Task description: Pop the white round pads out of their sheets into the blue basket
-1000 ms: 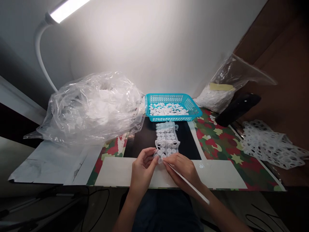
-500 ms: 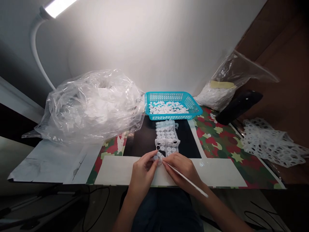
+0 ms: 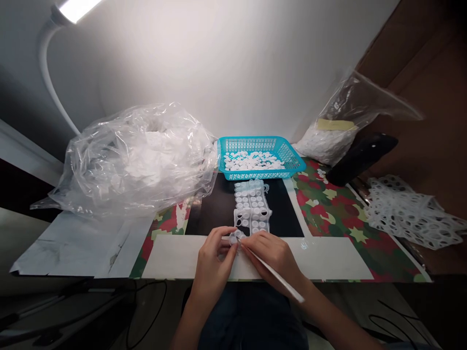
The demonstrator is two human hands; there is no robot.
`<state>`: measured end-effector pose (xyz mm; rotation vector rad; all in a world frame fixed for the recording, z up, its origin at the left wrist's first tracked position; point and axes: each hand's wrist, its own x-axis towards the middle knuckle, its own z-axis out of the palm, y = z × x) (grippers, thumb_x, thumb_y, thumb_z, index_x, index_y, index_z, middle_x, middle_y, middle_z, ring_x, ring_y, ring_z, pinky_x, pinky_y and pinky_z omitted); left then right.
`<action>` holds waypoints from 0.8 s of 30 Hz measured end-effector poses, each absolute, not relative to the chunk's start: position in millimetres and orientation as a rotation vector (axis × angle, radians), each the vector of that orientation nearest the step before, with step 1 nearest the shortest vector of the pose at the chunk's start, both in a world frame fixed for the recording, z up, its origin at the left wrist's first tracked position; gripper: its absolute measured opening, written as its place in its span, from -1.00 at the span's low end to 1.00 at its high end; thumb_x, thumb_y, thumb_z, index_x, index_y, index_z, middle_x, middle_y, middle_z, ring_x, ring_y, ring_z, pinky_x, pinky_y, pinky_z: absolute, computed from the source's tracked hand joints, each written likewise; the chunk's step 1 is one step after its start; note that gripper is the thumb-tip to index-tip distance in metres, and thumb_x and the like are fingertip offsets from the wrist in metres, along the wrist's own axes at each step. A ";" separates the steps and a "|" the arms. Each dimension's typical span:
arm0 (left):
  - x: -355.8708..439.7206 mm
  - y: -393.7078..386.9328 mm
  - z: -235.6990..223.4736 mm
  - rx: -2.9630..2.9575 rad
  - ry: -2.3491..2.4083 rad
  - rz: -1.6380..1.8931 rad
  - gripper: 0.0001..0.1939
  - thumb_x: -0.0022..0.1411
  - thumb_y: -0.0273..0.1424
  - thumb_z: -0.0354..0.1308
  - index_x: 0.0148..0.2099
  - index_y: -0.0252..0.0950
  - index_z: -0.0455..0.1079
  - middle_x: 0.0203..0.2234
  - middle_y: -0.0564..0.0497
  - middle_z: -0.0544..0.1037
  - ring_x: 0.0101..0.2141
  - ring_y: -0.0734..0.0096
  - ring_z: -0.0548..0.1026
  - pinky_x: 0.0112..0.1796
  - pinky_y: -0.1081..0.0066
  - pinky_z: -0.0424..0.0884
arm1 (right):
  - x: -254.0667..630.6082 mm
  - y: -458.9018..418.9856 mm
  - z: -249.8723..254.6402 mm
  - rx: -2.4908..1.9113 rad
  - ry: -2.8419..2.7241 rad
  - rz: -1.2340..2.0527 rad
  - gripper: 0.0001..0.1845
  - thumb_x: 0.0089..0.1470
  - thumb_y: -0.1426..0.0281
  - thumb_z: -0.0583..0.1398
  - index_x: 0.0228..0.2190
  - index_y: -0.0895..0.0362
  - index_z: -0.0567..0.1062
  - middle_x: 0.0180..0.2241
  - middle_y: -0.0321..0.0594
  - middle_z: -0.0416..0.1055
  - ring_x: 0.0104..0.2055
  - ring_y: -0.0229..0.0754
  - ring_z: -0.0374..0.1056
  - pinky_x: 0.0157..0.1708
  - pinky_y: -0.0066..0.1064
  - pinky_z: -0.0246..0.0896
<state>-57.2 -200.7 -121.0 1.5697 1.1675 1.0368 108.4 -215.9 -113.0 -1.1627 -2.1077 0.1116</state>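
Note:
A translucent white sheet of round caps (image 3: 251,199) lies in the middle of the desk, most of its rings filled with white discs. A few rings on its near left part show dark openings. My left hand (image 3: 215,255) pinches the sheet's near left corner between thumb and fingers. In my right hand (image 3: 272,253) is a thin white stick-like tool (image 3: 279,278), gripped like a pen, its tip at the caps beside my left fingertips. Whether it is tweezers or a single rod I cannot tell. My fingers partly hide the tip and the nearest caps.
Behind the sheet stands a blue basket (image 3: 262,176) with many white discs. A large clear plastic bag (image 3: 142,160) fills the left, another bag of white pieces (image 3: 328,143) the back right. A black object (image 3: 361,158) and holed white sheets (image 3: 412,211) lie right. A lamp (image 3: 44,53) shines above.
My right hand and the tool have shifted slightly left; the tool's rear end has swung down and to the left. My left hand keeps its pinch on the sheet's corner.

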 end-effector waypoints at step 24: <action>-54.9 -202.2 -119.3 1.200 1.135 1.036 -0.54 0.16 -0.31 0.19 0.08 -0.22 0.16 -0.34 0.04 0.50 -0.27 0.40 0.50 -0.22 0.42 0.43 | 109.5 -224.4 -108.3 -1.024 -2.049 0.136 -0.78 0.07 0.62 0.15 -0.22 0.16 0.42 -0.40 -0.18 0.48 -0.37 -0.22 0.38 -0.38 -0.39 0.30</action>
